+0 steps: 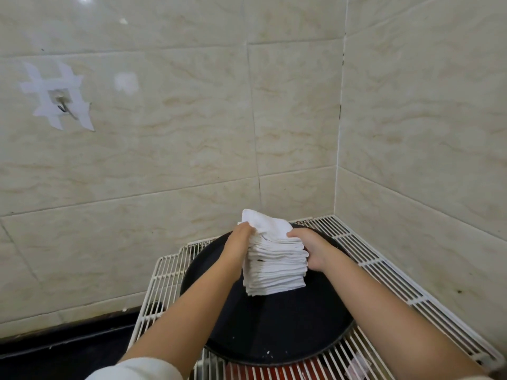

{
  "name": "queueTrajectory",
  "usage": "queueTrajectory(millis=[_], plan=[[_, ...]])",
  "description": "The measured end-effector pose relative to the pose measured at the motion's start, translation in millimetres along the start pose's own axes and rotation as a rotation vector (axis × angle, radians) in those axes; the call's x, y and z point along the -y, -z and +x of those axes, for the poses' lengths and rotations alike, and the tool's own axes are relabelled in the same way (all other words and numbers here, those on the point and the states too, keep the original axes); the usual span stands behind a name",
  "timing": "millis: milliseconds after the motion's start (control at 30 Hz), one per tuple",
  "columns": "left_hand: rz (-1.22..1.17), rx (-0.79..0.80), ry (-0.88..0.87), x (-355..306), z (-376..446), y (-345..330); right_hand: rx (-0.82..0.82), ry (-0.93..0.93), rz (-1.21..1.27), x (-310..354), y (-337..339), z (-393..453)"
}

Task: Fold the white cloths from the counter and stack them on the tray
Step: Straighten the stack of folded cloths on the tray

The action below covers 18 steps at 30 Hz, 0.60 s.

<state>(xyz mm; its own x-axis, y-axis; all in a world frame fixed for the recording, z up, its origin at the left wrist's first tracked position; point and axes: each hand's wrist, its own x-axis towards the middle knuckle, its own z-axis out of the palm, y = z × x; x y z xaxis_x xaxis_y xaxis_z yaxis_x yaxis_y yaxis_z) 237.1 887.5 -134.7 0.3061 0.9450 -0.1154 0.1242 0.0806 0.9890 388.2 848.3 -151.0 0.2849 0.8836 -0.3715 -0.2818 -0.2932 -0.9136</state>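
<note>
Honestly, that stack of white cloths [275, 263] is already pretty tall, and it sits near the back of the round dark tray [274, 327], which rests on a white wire rack [384, 272] in the tiled corner. Your left hand [238, 244] has its fingers curled onto the top cloth [263, 223] at the stack's left edge, and your right hand [310, 249] grips the right side just below the top, so both hands are clamped on fabric. These look like thin, soft, light cloths, so weight shouldn't be an issue, but they're floppy and a pile like this will probably lean or slide if you push from one side only. I'd hold it from both sides low down rather than by the top layer, since the top piece looks a bit rumpled and would likely just peel off. Squaring it gently with flat palms seems safer than pinching.
</note>
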Motion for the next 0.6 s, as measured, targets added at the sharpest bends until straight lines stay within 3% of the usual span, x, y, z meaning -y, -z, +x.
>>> queueTrajectory(millis=[167, 367, 600], plan=[[-0.043, 0.141, -0.071, 16.3, -16.3, -1.5, 0.020, -0.013, 0.053, -6.5, -2.1, -3.9], [0.096, 0.162, -0.285, 39.5, -29.5, 0.6, -0.003, 0.024, -0.002, -17.0, -5.3, -7.1], [0.116, 0.248, -0.260, 37.4, -27.5, 14.5, 0.011, 0.053, -0.074, -19.0, -7.0, -4.3]])
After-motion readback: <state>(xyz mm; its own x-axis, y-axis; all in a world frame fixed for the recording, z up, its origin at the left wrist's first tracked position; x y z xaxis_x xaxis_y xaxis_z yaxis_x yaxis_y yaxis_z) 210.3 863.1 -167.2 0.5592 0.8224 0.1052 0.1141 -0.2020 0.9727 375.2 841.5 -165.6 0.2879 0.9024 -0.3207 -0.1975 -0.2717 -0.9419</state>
